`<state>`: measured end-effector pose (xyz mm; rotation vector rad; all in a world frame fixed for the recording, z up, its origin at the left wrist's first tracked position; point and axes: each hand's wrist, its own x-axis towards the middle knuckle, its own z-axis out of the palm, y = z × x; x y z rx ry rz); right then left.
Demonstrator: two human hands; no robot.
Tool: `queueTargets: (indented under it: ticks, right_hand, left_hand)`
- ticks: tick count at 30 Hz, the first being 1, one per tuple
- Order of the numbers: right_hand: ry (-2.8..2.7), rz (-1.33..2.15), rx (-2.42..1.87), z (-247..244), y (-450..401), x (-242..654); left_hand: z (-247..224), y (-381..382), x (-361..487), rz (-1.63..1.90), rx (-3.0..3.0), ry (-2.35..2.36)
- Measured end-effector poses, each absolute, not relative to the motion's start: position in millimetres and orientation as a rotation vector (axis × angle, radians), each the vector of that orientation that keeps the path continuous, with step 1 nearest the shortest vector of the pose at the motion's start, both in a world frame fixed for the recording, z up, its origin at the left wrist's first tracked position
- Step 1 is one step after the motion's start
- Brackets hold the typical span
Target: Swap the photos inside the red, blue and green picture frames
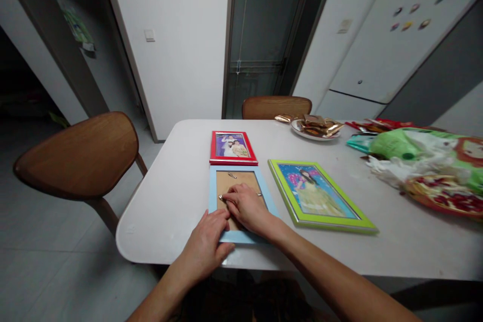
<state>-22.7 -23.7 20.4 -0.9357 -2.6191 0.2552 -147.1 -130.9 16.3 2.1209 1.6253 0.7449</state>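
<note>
A light blue picture frame (pixel 213 186) lies face down before me, its brown backing board (pixel 225 182) showing. My left hand (pixel 209 241) grips the frame's near left corner, thumb at the near edge and fingers over the board. The fingers of my right hand (pixel 247 207) are closed at a small metal clip (pixel 221 197) on the left side of the backing. Past the frame's far edge lies a red picture frame (pixel 234 162) with a photo facing up. To the right is a lime green picture frame (pixel 290 215), also photo side up.
Wrapped snacks (pixel 317 123) sit on a plate (pixel 315 137) at the far side of the white table (pixel 166 201). Plastic bags (pixel 400 146) and an opened pomegranate (pixel 445 193) lie to the right. Wooden chairs stand at the left (pixel 81 156) and far side (pixel 277 106).
</note>
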Motion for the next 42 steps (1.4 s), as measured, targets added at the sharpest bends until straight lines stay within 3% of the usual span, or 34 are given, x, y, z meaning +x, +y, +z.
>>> queueTargets:
  ticks: [12, 16, 28, 42]
  right_hand:
    - [-2.851, 0.097, -0.691, 29, -24, -19]
    - [-2.816, 0.196, -0.687, 30, -19, -19]
    - [-2.238, 0.514, -1.573, 15, 52, -43]
    - [-2.155, 0.553, -1.459, 32, 52, -31]
  left_hand:
    - [20, -130, -147, 0.747, 2.089, 1.618]
    - [21, -131, -148, 0.744, 2.093, 1.619]
    - [15, -130, -147, 0.749, 2.106, 1.631]
    - [14, -130, -132, 0.806, 2.088, 1.806]
